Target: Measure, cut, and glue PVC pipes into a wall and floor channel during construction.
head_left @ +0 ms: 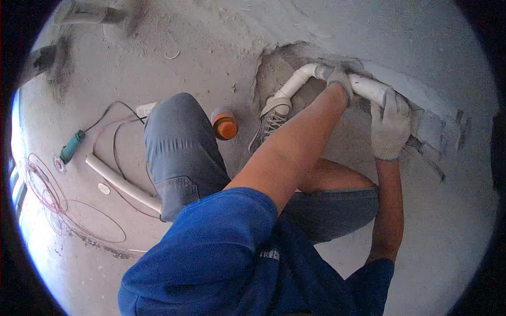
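Note:
A white plastic pipe (369, 87) with an elbow fitting (307, 70) runs along a broken-out recess at the foot of the wall. My left hand (340, 83), in a pale knitted work glove, is wrapped round the pipe just right of the elbow. Farther right, my right hand (391, 125), gloved alike, grips the pipe near its right end, fingers over the top; that end is partly hidden by the hand. From the elbow a short white pipe section (292, 84) slopes down toward my shoe (274, 118).
Left of my shoe stands a container with an orange cap (226, 128). Beyond my bent left knee lie a green angle grinder (71, 147), a loose white pipe (121, 179), a white power strip (146, 109) and tangled cables (50, 195). Dark pipes (87, 13) stand at far left.

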Demonstrator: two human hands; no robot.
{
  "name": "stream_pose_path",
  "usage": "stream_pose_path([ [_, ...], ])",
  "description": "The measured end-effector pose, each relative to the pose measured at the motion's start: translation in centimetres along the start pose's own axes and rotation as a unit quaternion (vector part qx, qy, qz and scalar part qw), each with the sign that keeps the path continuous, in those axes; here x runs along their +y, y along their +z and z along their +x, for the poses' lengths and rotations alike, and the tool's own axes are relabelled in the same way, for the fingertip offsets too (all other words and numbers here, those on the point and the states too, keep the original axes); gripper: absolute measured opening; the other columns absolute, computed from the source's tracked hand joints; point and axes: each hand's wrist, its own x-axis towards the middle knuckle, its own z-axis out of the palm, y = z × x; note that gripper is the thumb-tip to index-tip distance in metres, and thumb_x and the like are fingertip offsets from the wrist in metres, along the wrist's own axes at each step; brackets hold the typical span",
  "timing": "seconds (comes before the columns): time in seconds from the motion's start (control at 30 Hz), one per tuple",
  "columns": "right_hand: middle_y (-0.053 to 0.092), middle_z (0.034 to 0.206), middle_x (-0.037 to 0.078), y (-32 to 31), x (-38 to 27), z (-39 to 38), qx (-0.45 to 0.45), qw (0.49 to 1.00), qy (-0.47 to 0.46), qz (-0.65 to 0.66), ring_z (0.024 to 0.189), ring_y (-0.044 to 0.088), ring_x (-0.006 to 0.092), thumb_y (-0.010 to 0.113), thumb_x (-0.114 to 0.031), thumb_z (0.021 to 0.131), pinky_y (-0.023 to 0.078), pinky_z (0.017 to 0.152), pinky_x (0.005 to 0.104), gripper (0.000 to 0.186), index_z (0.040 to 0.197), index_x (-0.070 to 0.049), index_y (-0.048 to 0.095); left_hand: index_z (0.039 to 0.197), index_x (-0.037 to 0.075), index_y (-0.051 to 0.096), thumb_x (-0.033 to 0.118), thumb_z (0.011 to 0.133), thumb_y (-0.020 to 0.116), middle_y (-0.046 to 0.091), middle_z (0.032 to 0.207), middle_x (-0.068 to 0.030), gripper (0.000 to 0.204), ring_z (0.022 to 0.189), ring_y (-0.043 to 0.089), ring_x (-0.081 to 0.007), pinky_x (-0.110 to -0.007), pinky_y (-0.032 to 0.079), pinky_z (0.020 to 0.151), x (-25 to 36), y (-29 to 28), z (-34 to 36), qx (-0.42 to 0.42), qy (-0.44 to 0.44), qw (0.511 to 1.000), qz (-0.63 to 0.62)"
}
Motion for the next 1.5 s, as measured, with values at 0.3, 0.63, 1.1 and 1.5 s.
stream_pose_path([
  [0.3,0.066,0.115,0.020,-0.2,-0.4,0.7,-0.019,0.997,0.060,0.034,0.110,0.062,0.0394,0.085,-0.028,0.080,0.050,0.097,0.0484,0.057,0.125,-0.001,0.064,0.137,0.014,0.052,0.058,0.101,0.053,0.064,0.127,-0.0128,0.057,0.112,0.065,-0.0351,-0.063,0.056,0.089,0.1,-0.9,-0.9,-0.107,-0.057,0.992,-0.039],
  [0.63,0.065,0.119,0.021,-1.0,-3.4,0.3,-0.099,0.958,0.178,0.200,0.112,0.064,0.0397,0.082,-0.032,0.084,0.052,0.095,0.0461,0.055,0.127,-0.003,0.062,0.132,0.009,0.057,0.053,0.103,0.047,0.067,0.121,-0.0155,0.054,0.113,0.066,-0.0344,-0.059,0.055,0.098,1.3,-2.8,-6.5,-0.110,-0.018,0.987,0.116],
  [1.1,0.070,0.116,0.021,-4.1,2.6,-10.7,-0.176,0.867,0.359,0.296,0.108,0.068,0.0327,0.075,-0.041,0.090,0.053,0.094,0.0438,0.054,0.130,-0.007,0.062,0.129,0.001,0.055,0.026,0.105,0.057,0.069,0.117,-0.0194,0.036,0.100,0.069,-0.0334,-0.048,0.060,0.091,22.0,-2.2,-22.0,-0.062,0.128,0.737,0.661],
  [1.5,0.066,0.112,0.014,-3.0,-7.3,-43.8,-0.243,0.648,0.673,0.262,0.105,0.065,0.0253,0.067,-0.042,0.098,0.052,0.089,0.0411,0.048,0.131,-0.008,0.064,0.114,0.003,0.065,0.022,0.101,0.059,0.071,0.092,-0.0130,0.024,0.077,0.071,-0.0258,-0.040,0.062,0.066,21.8,-5.9,-16.1,-0.007,0.227,0.386,0.894],
])
